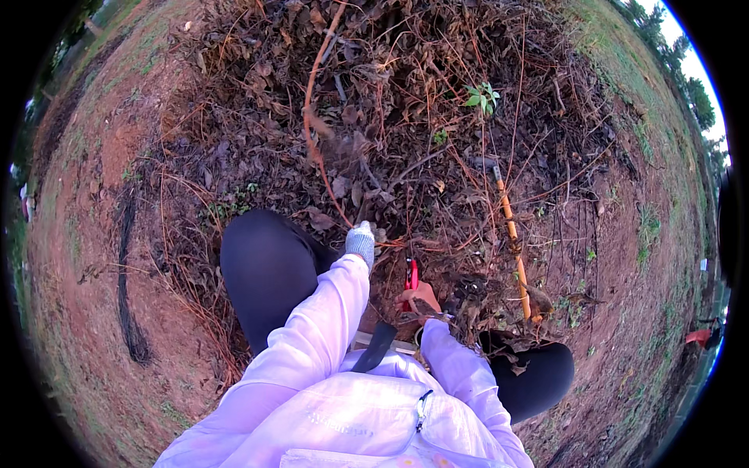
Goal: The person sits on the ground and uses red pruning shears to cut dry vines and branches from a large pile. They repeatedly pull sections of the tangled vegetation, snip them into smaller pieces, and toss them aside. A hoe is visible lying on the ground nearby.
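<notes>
My left hand (360,238), in a grey knitted glove, grips the near end of a long reddish-brown vine stem (309,117) that curves up over the leaf heap. My right hand (420,299), bare, is closed around red-handled pruning shears (411,275) that point away from me, low between my knees. Whether their blades are apart cannot be told. In front of both hands lies a wide heap of dry brown leaves and vines (363,134). Some dry leaves hang over my right wrist.
Right of the heap's front lies a tool with an orange-yellow handle (510,234). A bundle of dark thin strands (126,281) rests on the reddish soil at left. My bent knees flank the hands. Thin stems stick up from the heap. A red object (697,337) stands far right.
</notes>
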Available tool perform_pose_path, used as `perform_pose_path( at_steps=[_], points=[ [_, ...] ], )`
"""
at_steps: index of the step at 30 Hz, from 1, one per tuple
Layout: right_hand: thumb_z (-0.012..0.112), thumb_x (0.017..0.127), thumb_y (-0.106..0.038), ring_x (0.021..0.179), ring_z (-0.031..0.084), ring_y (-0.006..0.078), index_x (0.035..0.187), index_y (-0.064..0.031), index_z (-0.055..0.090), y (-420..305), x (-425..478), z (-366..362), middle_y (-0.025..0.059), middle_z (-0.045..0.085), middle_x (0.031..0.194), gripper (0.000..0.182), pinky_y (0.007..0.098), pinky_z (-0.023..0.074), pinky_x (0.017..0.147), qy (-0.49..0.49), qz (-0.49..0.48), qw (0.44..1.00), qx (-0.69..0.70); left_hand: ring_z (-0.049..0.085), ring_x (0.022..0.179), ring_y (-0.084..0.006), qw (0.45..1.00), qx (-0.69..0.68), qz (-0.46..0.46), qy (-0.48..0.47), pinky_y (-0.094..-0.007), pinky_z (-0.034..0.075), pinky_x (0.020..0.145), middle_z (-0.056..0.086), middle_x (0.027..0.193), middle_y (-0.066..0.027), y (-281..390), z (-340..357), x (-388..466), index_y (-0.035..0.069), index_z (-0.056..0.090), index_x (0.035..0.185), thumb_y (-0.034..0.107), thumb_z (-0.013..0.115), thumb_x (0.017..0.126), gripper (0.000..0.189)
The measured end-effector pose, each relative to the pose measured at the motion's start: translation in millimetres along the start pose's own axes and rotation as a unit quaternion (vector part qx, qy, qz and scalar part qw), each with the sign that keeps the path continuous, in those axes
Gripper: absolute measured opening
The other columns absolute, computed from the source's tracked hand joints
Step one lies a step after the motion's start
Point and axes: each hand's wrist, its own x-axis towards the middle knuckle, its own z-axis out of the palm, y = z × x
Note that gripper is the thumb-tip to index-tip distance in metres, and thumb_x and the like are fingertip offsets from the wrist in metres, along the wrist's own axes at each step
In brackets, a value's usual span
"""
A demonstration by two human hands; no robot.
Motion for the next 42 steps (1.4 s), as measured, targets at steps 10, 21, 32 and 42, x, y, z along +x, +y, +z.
perform_pose_path(
  at_steps=[10, 21, 32, 42],
  points=[
    [0.053, 0.078, 0.001, 0.078, 0.066, 0.0326, 0.113, 0.002, 0.044, -48, -48, -16, 0.0225, 0.061, 0.093, 0.036, 0.042, 0.0591, 0.06, -0.053, 0.083, 0.989, 0.11, 0.062, 0.094, -0.028, 0.924, -0.114, -0.364, -0.036, -0.0389, 0.053, 0.074, 0.063, 0.107, -0.016, 41, -9, -27, 0.004, 0.059, 0.108, 0.029, 0.04, 0.095, 0.034],
    [0.052, 0.079, -0.001, 0.075, 0.066, 0.0321, 0.109, 0.0052, 0.046, -42, -47, -14, 0.0194, 0.061, 0.087, 0.032, 0.0416, 0.059, 0.058, -0.028, 0.033, 0.991, 0.123, 0.062, 0.096, -0.0323, 0.886, -0.263, -0.381, 0.0, -0.0418, 0.053, 0.075, 0.063, 0.106, -0.0178, 44, -8, -44, 0.003, 0.056, 0.112, 0.024, 0.043, 0.094, 0.03],
    [0.055, 0.079, -0.004, 0.055, 0.06, 0.019, 0.087, -0.002, 0.052, -25, -22, -14, 0.0081, 0.059, 0.069, 0.009, 0.0328, 0.048, 0.042, 0.028, 0.04, 0.996, 0.075, 0.061, 0.09, -0.0341, 0.886, -0.321, -0.333, -0.041, -0.052, 0.053, 0.068, 0.06, 0.107, -0.0156, 26, -1, -52, 0.007, 0.051, 0.113, 0.031, 0.035, 0.097, 0.033],
    [0.064, 0.078, -0.004, 0.043, 0.047, 0.0122, 0.087, -0.0043, 0.049, -28, -45, 10, 0.004, 0.053, 0.061, 0.018, 0.0274, 0.0366, 0.037, 0.102, -0.007, 0.994, 0.037, 0.065, 0.084, -0.0323, 0.912, -0.243, -0.328, -0.028, -0.0473, 0.053, 0.068, 0.065, 0.098, -0.0143, -50, 14, 3, 0.009, 0.058, 0.103, 0.032, 0.04, 0.095, 0.031]
  ],
)
